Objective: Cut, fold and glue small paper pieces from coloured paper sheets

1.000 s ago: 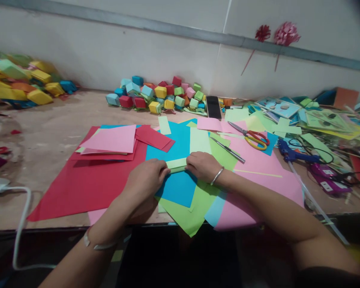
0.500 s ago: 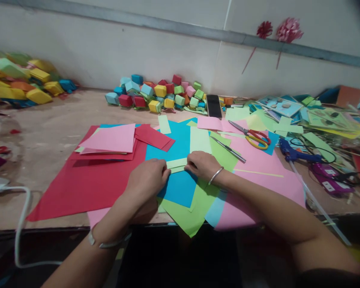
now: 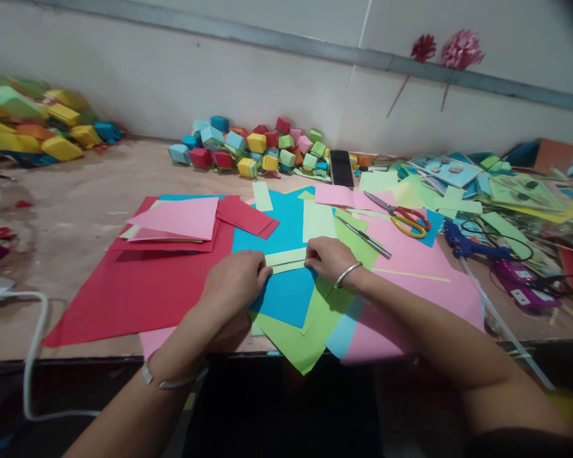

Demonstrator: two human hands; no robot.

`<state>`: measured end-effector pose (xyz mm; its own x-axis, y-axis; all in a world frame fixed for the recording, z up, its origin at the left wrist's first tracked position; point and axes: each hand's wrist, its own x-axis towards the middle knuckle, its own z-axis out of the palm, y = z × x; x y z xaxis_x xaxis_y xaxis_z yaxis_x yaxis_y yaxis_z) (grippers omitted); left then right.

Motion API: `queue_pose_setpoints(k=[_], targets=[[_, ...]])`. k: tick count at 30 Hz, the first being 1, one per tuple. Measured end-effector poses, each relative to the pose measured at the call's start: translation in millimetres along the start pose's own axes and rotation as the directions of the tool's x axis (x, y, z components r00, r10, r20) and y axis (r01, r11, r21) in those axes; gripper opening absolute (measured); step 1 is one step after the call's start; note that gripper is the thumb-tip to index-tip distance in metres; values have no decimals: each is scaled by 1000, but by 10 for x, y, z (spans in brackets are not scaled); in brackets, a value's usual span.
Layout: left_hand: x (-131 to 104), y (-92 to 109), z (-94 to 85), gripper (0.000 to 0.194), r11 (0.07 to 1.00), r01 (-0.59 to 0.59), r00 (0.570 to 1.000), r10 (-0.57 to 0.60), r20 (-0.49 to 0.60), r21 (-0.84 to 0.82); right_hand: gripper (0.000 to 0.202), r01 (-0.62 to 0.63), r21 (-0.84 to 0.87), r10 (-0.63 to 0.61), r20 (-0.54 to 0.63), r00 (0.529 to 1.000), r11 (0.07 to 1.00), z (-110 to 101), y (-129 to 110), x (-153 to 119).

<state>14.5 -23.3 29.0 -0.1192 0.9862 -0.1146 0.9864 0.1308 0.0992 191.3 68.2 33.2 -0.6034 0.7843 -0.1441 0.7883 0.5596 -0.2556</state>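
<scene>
A pale green paper strip point(image 3: 286, 259), with a fold line along its length, spans the gap between my hands above a blue sheet point(image 3: 286, 299). My left hand point(image 3: 237, 280) pinches its left end, fingers curled. At the other end my right hand point(image 3: 331, 259) is closed on the strip between thumb and fingers. Just behind my right hand lies a pale green rectangle point(image 3: 319, 221). Scissors point(image 3: 405, 219) with red and yellow handles and a thin metal cutter point(image 3: 364, 236) rest on the papers to the right.
Red paper point(image 3: 138, 292) and a pink stack point(image 3: 176, 219) lie left. Small coloured paper boxes point(image 3: 258, 143) and a phone point(image 3: 340, 168) sit at the back. A blue glue gun point(image 3: 475, 242), a purple power strip point(image 3: 523, 283) and a white cable point(image 3: 38, 331) flank the work area.
My right hand has slid slightly right along the pale green strip, and more of the strip shows between my hands. My left hand stays nearly in place.
</scene>
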Motion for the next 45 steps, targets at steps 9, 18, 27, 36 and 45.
queue_pose_setpoints(k=[9, 18, 27, 36, 45], targets=[[9, -9, 10, 28, 1000, 5, 1000, -5, -2, -9, 10, 47, -51, -49, -33, 998, 998, 23, 34, 5], [5, -7, 22, 27, 1000, 5, 1000, -5, 0, -1, 27, 546, -402, -585, 34, 811, 735, 148, -58, -64], [1, 8, -31, 28, 1000, 23, 999, -23, 32, -8, 27, 316, -480, -264, 174, 949, 818, -16, -254, -294], [44, 61, -102, 29, 999, 52, 992, -52, 115, 4, 29, 152, -493, -131, 78, 988, 857, -58, -244, -340], [37, 43, -86, 33, 998, 32, 993, -38, 108, 50, 33, 359, -421, -379, 39, 925, 833, 137, -239, -278]])
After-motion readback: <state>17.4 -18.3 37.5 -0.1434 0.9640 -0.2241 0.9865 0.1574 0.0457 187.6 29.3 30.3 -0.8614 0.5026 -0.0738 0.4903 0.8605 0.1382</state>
